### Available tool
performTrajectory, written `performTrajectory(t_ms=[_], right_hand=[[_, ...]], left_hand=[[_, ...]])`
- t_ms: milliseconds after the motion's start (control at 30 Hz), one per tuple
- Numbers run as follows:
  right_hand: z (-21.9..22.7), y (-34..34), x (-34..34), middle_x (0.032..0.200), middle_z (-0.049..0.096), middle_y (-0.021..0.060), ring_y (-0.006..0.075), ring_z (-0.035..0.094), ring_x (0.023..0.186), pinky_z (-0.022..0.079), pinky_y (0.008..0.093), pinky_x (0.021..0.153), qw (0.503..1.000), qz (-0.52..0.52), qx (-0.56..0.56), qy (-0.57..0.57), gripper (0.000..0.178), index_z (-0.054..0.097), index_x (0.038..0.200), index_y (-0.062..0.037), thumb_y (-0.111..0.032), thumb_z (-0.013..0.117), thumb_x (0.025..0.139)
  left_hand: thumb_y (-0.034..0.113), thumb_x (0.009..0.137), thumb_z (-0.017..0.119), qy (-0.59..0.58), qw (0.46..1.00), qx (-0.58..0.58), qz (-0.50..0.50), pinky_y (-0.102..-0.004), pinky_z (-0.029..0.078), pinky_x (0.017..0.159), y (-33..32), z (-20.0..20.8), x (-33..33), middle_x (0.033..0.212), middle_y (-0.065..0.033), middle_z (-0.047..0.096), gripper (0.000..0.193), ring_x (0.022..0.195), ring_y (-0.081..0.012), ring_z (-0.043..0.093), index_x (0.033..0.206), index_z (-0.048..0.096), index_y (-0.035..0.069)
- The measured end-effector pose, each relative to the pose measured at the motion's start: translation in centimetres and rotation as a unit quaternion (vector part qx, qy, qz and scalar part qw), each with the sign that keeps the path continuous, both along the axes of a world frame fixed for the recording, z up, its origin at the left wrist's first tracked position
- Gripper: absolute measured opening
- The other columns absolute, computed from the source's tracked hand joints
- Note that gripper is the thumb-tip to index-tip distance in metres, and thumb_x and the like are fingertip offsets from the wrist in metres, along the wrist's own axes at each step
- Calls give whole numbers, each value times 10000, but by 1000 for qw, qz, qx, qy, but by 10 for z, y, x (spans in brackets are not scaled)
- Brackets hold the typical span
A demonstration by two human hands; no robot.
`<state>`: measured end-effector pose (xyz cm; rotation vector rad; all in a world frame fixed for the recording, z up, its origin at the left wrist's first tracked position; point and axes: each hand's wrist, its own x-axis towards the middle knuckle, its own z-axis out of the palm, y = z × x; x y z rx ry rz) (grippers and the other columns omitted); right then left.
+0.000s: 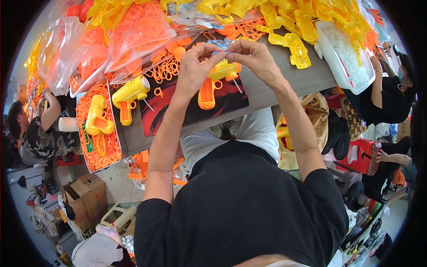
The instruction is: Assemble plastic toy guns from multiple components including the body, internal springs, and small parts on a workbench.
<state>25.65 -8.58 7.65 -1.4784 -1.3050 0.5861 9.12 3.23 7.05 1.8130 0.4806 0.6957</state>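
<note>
My left hand point(195, 66) and my right hand point(257, 61) meet above the table, thumbs and forefingers closed in a pinch. Between their fingertips is a small light-blue piece point(221, 53), largely covered by the fingers, so its kind is unclear. Just below the hands, a yellow toy gun point(225, 71) with an orange handle lies on a black and red mat point(178, 115). Left of the mat rests another yellow toy gun point(130, 93), a thin rod sticking out beneath it. A small orange ring piece point(158, 92) lies between the two guns.
An orange-filled tray point(116, 133) at the left holds a third toy gun point(97, 116). Bags of orange rings point(140, 35) and yellow shell halves point(296, 51) crowd the far side. A white tub point(369, 82) holds translucent parts. Other people sit at both sides.
</note>
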Motion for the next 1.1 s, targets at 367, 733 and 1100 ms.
performTrajectory(t_ms=[367, 733, 1100], right_hand=[[-23, -5, -5, 1145, 579, 40, 92, 534, 955, 400, 239, 824, 992, -39, -29, 113, 278, 708, 950, -28, -298, 741, 891], [-36, -5, 34, 1309, 503, 117, 214, 495, 1165, 375, 338, 980, 986, -114, -107, 64, 378, 694, 827, -39, -391, 816, 765], [-44, 21, 4, 1229, 536, 120, 281, 437, 1227, 391, 394, 1006, 982, -91, -119, -116, 349, 745, 816, -61, -398, 814, 755]], left_hand=[[176, 897, 730, -6, 994, -104, 24, -289, 495, 880, -3, -1, -31, 999, -50, 706, 258, 928, -155, 660, 1099, 681, 25], [198, 787, 798, 104, 937, 326, 73, -358, 482, 878, 7, -32, -37, 1025, -87, 714, 280, 957, -235, 665, 1021, 734, 57], [186, 771, 804, 53, 958, 271, 75, -361, 464, 834, 8, -40, -36, 994, -41, 701, 230, 928, -219, 654, 976, 756, 93]])
